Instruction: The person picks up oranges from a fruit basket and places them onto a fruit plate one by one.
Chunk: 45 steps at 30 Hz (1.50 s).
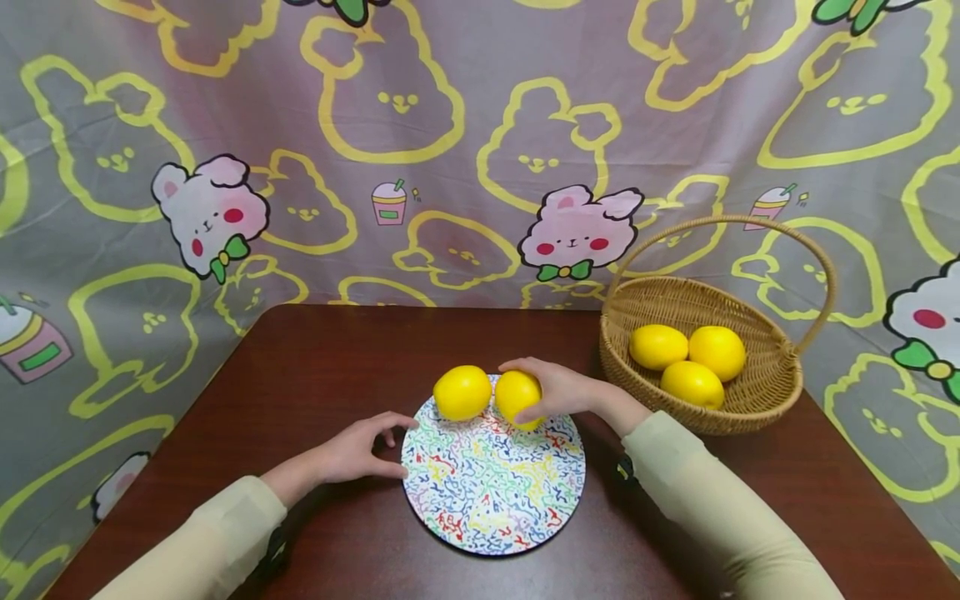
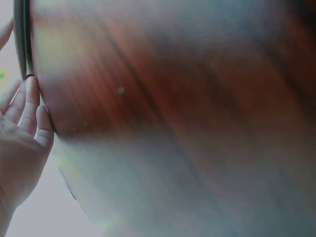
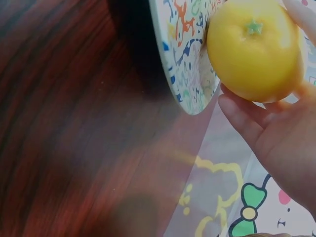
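On the tabletop lies a round plate (image 1: 491,492) covered in multicoloured squiggles. My right hand (image 1: 558,390) grips a yellow lemon (image 1: 516,395) over the plate's far right part, thumb on the near side and fingers beyond. The right wrist view shows this lemon (image 3: 254,54) with a small green star at its stem end, close against the plate's patterned face. Left of it, a second lemon (image 1: 462,393) sits on the plate. My left hand (image 1: 356,450) is at the plate's left rim, thumb and fingers spread apart with their tips right at the edge.
A wicker basket (image 1: 626,392) with a tall hoop handle stands at the right, holding three more lemons (image 1: 692,385). The dark reddish wooden table (image 1: 330,367) ends at the back against a curtain (image 1: 465,192) printed with cartoon rabbits and bears.
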Each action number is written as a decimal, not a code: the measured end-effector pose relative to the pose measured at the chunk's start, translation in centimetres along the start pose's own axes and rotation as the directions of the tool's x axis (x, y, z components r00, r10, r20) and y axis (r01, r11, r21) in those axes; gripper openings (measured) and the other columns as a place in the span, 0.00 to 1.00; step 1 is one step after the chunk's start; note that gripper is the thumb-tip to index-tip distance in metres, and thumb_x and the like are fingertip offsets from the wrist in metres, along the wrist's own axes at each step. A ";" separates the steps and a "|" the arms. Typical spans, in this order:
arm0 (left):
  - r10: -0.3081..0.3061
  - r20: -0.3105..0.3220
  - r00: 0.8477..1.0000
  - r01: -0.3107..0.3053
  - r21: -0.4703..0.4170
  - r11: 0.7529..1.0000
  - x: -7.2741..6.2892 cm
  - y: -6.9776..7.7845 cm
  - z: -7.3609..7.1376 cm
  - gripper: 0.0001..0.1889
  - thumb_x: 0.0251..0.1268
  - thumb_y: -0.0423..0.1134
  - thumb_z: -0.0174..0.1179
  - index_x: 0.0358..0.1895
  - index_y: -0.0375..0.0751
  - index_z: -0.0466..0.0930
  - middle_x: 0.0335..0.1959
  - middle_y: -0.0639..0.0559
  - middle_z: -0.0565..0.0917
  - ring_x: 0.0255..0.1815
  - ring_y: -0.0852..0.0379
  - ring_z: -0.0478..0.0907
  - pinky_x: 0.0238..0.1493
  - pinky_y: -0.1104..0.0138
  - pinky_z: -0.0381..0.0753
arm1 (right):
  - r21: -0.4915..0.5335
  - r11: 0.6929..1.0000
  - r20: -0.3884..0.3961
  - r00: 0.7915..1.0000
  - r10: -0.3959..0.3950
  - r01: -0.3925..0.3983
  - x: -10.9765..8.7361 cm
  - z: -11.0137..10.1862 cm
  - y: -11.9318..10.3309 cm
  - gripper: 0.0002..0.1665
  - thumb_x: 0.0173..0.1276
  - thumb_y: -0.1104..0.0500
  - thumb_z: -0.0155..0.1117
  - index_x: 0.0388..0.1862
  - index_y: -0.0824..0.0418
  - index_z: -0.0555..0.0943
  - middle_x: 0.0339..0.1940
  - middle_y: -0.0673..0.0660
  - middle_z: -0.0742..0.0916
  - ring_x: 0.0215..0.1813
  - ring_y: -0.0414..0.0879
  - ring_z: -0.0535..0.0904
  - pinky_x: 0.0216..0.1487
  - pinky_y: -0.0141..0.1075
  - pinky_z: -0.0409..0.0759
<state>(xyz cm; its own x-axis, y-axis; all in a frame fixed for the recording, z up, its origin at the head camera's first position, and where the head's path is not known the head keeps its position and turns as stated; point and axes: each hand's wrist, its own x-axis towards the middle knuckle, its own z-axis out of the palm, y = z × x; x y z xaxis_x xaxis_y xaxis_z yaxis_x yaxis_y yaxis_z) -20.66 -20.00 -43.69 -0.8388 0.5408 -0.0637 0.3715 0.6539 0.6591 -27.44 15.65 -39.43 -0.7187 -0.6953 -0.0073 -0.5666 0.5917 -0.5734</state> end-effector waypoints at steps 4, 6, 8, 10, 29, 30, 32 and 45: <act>0.001 -0.003 1.000 -0.001 -0.002 1.000 0.0 0.0 0.0 0.34 0.51 0.53 0.74 0.62 0.48 0.73 0.46 0.57 0.75 0.43 0.55 0.70 0.42 0.63 0.72 | -0.002 1.000 -0.013 1.000 0.008 -0.008 -0.1 0.0 -0.1 0.49 0.53 0.49 0.78 0.71 0.58 0.66 0.61 0.56 0.76 0.50 0.49 0.73 0.51 0.46 0.73; -0.001 -0.003 1.000 0.001 -0.004 1.000 0.0 0.0 0.0 0.34 0.51 0.53 0.74 0.62 0.48 0.73 0.46 0.57 0.75 0.43 0.55 0.70 0.42 0.63 0.72 | -0.006 1.000 -0.017 1.000 0.015 -0.015 -0.1 0.0 0.0 0.50 0.53 0.48 0.78 0.71 0.58 0.65 0.61 0.56 0.75 0.50 0.49 0.73 0.51 0.45 0.73; -0.002 -0.004 1.000 0.002 -0.002 1.000 0.0 -0.1 0.1 0.34 0.51 0.53 0.73 0.62 0.48 0.73 0.46 0.58 0.75 0.43 0.55 0.70 0.42 0.64 0.72 | -0.015 1.000 -0.019 1.000 0.020 -0.021 -0.1 0.0 0.0 0.50 0.53 0.48 0.78 0.72 0.58 0.65 0.61 0.56 0.75 0.50 0.49 0.73 0.51 0.45 0.73; 0.001 -0.005 1.000 -0.001 -0.001 1.000 0.0 -0.1 0.1 0.34 0.51 0.53 0.73 0.62 0.48 0.73 0.46 0.58 0.75 0.43 0.55 0.70 0.42 0.64 0.72 | -0.023 0.999 -0.022 0.999 0.023 -0.024 0.0 0.1 0.0 0.50 0.53 0.47 0.78 0.72 0.58 0.65 0.61 0.56 0.75 0.50 0.49 0.73 0.51 0.45 0.73; -0.016 0.005 1.000 0.016 -0.008 1.000 0.0 -0.2 0.3 0.35 0.51 0.54 0.73 0.63 0.48 0.73 0.48 0.58 0.76 0.42 0.55 0.70 0.42 0.64 0.71 | 0.000 0.998 -0.062 0.996 0.059 -0.059 -0.2 -0.2 -0.2 0.50 0.53 0.48 0.78 0.72 0.56 0.65 0.64 0.57 0.73 0.51 0.50 0.73 0.51 0.46 0.73; -0.019 0.007 1.000 0.019 -0.011 1.000 0.0 -0.2 0.3 0.35 0.51 0.54 0.73 0.63 0.48 0.73 0.48 0.58 0.76 0.42 0.55 0.70 0.42 0.64 0.71 | 0.000 0.998 -0.063 0.996 0.061 -0.062 -0.2 -0.2 -0.2 0.50 0.53 0.48 0.78 0.72 0.56 0.65 0.64 0.57 0.73 0.51 0.50 0.73 0.51 0.46 0.73; -0.017 0.008 1.000 0.017 -0.015 1.000 0.0 -0.2 0.4 0.35 0.51 0.54 0.73 0.63 0.48 0.73 0.48 0.58 0.76 0.42 0.55 0.70 0.42 0.64 0.71 | -0.005 0.998 -0.065 0.996 0.066 -0.067 -0.3 -0.2 -0.3 0.50 0.53 0.48 0.78 0.72 0.55 0.65 0.64 0.56 0.73 0.52 0.50 0.73 0.52 0.46 0.73; -0.010 0.008 1.000 0.010 -0.008 1.000 0.1 -0.3 0.1 0.35 0.51 0.53 0.74 0.62 0.48 0.73 0.49 0.57 0.76 0.43 0.55 0.70 0.43 0.62 0.71 | -0.126 0.989 -0.128 0.990 0.062 -0.078 -1.1 -1.0 -1.9 0.50 0.52 0.44 0.77 0.72 0.52 0.65 0.67 0.55 0.72 0.55 0.50 0.74 0.52 0.49 0.74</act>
<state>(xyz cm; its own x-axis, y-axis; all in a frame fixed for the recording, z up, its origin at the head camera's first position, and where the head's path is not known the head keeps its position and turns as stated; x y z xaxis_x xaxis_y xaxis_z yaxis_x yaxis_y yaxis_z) -20.82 -20.03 -43.97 -0.8389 0.5388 -0.0764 0.3601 0.6548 0.6645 -26.00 15.72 -37.48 -0.7979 -0.5996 0.0619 -0.5550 0.6907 -0.4636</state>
